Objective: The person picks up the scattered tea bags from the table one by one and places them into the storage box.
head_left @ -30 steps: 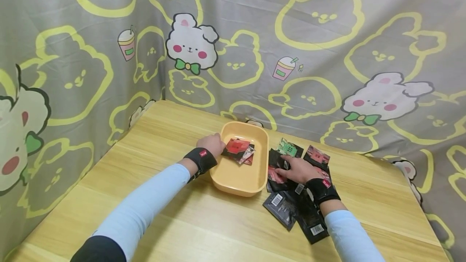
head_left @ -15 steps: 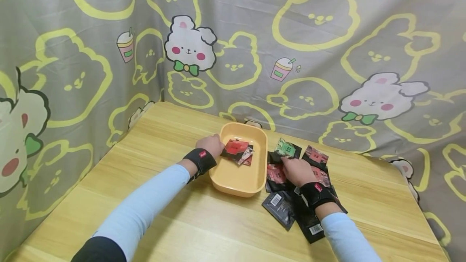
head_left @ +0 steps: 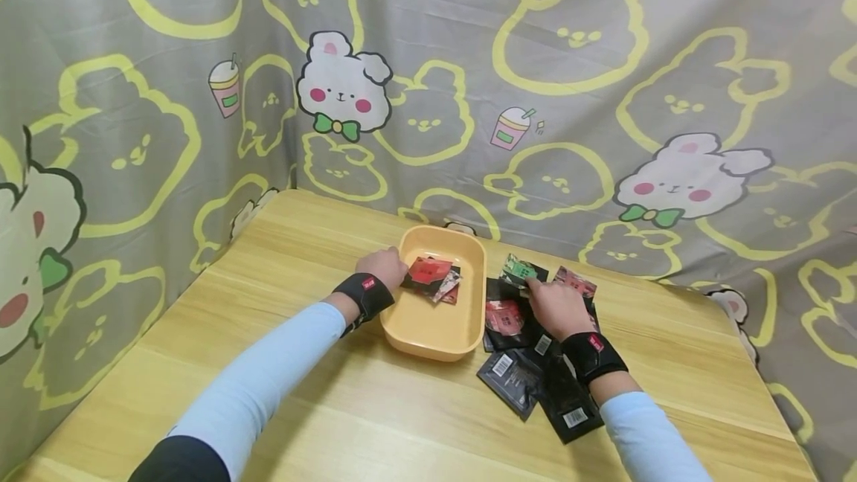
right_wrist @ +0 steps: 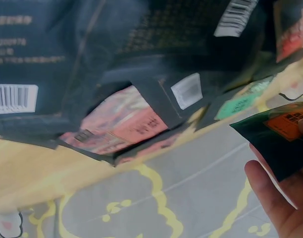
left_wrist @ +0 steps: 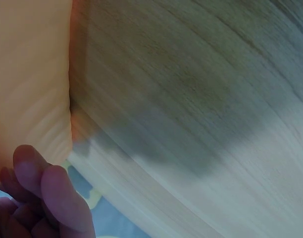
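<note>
My left hand (head_left: pixel 383 268) grips the left rim of a yellow-orange plastic tub (head_left: pixel 428 337). In the left wrist view its curled fingertips (left_wrist: pixel 62 191) sit close to the tub's outer wall (left_wrist: pixel 30 74). Several packets (head_left: pixel 430 271), red and black, lie overlapped inside the tub. To the tub's right, my right hand (head_left: pixel 561 309) is over a loose pile of black sachets (head_left: pixel 567 396). The right wrist view shows it pinching a dark sachet with an orange label (right_wrist: pixel 268 141); the head view mostly hides this one behind the fingers.
A green-labelled sachet (head_left: pixel 522 269) lies at the pile's far side, with a red-labelled one (head_left: pixel 577 281) right of it. Another red-labelled sachet (head_left: pixel 504 317) lies near the tub's right wall. A patterned grey curtain (head_left: pixel 428 95) stands behind the wooden table (head_left: pixel 335 407).
My right hand has gone from spread fingers over the pile to pinching a sachet, and has shifted slightly right. My left hand stays at the tub's rim.
</note>
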Tool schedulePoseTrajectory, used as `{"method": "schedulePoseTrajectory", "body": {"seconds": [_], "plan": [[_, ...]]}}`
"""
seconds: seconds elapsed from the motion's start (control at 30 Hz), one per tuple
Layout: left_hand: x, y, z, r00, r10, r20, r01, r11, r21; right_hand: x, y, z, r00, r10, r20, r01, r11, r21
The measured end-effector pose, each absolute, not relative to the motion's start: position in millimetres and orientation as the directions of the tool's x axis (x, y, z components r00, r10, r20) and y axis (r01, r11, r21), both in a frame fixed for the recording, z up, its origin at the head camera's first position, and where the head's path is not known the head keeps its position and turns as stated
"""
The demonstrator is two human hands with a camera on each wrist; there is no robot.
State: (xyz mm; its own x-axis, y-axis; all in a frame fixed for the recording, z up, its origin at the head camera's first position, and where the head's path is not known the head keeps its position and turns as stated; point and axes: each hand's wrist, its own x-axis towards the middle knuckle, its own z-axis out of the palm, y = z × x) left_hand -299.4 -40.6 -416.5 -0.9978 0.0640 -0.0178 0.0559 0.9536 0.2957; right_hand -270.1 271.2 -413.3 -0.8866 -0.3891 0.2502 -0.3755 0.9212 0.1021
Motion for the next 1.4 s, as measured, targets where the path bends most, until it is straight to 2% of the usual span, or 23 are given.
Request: {"method": "schedulePoseTrajectory", "body": {"seconds": [0.47,0.73,0.97,1.4], "plan": [[-302,-40,-421,-0.998,0.058,-0.012,0.052,0.955,0.293,-273,236,-391,-0.79,-0.489,0.37,-0.464,0.871,0.16],[-304,-42,-427,-0.998,0.064,0.013,0.065,0.957,0.284,-274,209,-383,-0.773,-0.54,0.332,-0.472,0.84,0.266],[-305,-42,-427,-0.998,0.058,-0.004,0.054,0.957,0.286,-276,190,-379,-0.783,-0.554,0.283,-0.479,0.827,0.294],[-297,-41,-418,-0.997,0.073,-0.01,0.067,0.957,0.282,-282,161,-379,-0.74,-0.61,0.284,-0.52,0.787,0.333]]}}
